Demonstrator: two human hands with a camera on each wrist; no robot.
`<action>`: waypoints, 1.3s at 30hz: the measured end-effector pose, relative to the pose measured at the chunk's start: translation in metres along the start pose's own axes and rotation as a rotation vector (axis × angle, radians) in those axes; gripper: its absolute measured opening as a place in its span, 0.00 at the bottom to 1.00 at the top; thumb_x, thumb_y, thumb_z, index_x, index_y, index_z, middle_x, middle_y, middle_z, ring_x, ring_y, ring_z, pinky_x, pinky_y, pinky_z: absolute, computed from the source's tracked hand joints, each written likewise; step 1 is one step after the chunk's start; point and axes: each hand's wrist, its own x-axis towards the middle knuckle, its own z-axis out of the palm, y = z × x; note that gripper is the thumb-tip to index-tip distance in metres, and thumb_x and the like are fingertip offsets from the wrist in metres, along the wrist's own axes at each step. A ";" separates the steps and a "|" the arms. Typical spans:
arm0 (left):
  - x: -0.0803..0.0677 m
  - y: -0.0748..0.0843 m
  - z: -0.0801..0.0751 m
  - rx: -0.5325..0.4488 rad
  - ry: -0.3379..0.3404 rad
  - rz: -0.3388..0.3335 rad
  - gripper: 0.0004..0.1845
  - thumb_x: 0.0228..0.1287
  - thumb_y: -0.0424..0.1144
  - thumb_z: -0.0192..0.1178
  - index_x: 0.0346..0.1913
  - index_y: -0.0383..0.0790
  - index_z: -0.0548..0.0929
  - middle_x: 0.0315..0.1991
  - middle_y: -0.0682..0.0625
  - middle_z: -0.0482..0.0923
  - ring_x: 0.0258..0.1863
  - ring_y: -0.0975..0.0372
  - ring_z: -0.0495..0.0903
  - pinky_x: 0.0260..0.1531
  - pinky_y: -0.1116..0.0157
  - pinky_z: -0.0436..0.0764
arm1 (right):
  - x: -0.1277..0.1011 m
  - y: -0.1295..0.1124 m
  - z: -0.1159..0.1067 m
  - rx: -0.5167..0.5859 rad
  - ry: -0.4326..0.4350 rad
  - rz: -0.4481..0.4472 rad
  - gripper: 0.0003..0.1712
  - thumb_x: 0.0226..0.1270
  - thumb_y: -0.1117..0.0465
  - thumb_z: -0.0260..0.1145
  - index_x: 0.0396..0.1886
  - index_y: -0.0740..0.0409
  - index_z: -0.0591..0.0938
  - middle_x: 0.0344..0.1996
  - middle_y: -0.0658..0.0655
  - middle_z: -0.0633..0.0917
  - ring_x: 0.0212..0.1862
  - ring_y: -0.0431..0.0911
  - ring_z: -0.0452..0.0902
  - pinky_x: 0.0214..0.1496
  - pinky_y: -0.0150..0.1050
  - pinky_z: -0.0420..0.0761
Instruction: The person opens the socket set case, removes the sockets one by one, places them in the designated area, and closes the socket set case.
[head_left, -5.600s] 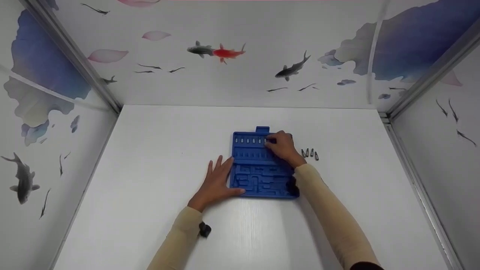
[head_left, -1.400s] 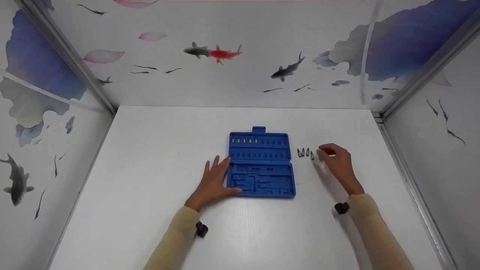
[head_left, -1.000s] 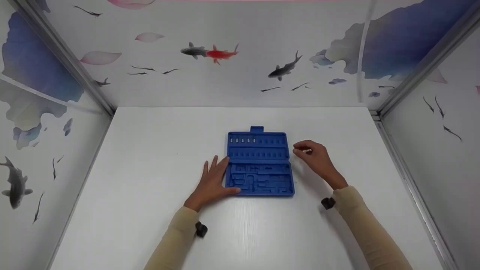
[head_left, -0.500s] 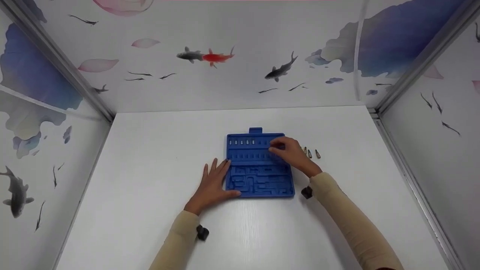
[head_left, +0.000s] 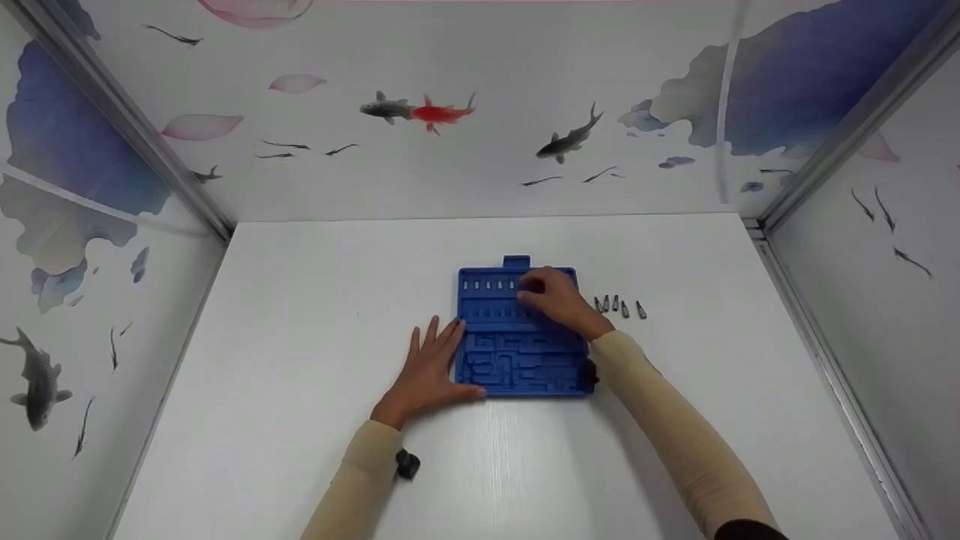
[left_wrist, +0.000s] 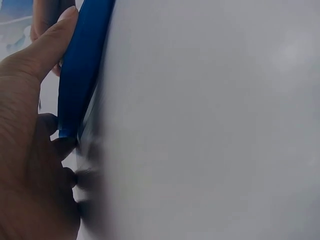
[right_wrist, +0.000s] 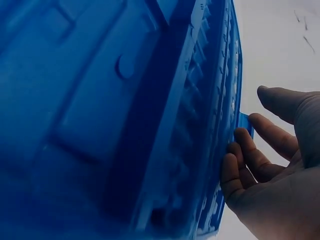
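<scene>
1. Centrally on the white table (head_left: 300,337), somewhat toward its far edge, lies a blue plastic tool case (head_left: 517,352), opened flat, with a small latch tab on its far side.

2. The left hand (head_left: 429,367) lies flat on the table with fingers spread and straight; its fingertips and thumb touch the case's left edge, as if steadying it. The left wrist view shows the thumb (left_wrist: 45,50) pressed against the blue rim.

3. The right hand (head_left: 553,296) rests over the far half of the case, at the top row of slots. Its fingers bend down toward the slots; whether they pinch a small bit cannot be told, since the hand hides its own fingertips.

4. The case's far half carries two rows of narrow slots. A few pale bits (head_left: 487,285) sit in the left part of the top row; the other slots that show look empty. The near half has moulded recesses, none visibly filled.

5. Four small dark bits (head_left: 619,306) lie in a loose row on the table just right of the case, toward the right edge.

6. Judging by this, the step in hand is seating a bit in the top row. The next move would likely call for reaching right to the loose bits and pinching one finely.
</scene>
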 end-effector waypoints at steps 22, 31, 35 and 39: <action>0.000 -0.001 0.002 -0.026 0.004 -0.008 0.72 0.55 0.78 0.73 0.92 0.46 0.48 0.91 0.48 0.46 0.90 0.47 0.31 0.85 0.43 0.26 | 0.023 0.000 0.020 -0.065 0.073 0.010 0.19 0.77 0.66 0.71 0.61 0.73 0.86 0.56 0.71 0.87 0.60 0.64 0.81 0.67 0.61 0.80; 0.000 0.001 0.000 -0.001 -0.002 -0.016 0.72 0.55 0.79 0.72 0.92 0.45 0.49 0.91 0.47 0.47 0.90 0.45 0.32 0.85 0.41 0.27 | 0.028 0.003 0.020 -0.094 0.052 0.022 0.22 0.76 0.67 0.71 0.63 0.77 0.85 0.57 0.73 0.87 0.63 0.66 0.82 0.69 0.62 0.80; 0.000 0.001 0.001 -0.001 -0.006 -0.014 0.72 0.56 0.79 0.71 0.92 0.45 0.48 0.91 0.47 0.46 0.90 0.46 0.31 0.85 0.41 0.27 | 0.028 0.003 0.020 -0.073 0.048 0.050 0.22 0.77 0.67 0.72 0.64 0.75 0.85 0.59 0.73 0.86 0.63 0.65 0.81 0.70 0.61 0.80; -0.001 0.001 0.000 0.005 0.000 -0.006 0.72 0.55 0.79 0.71 0.92 0.44 0.49 0.91 0.46 0.47 0.90 0.45 0.31 0.85 0.40 0.27 | 0.027 0.003 0.019 -0.009 0.064 0.075 0.21 0.75 0.70 0.73 0.65 0.73 0.86 0.59 0.72 0.86 0.63 0.65 0.82 0.69 0.61 0.81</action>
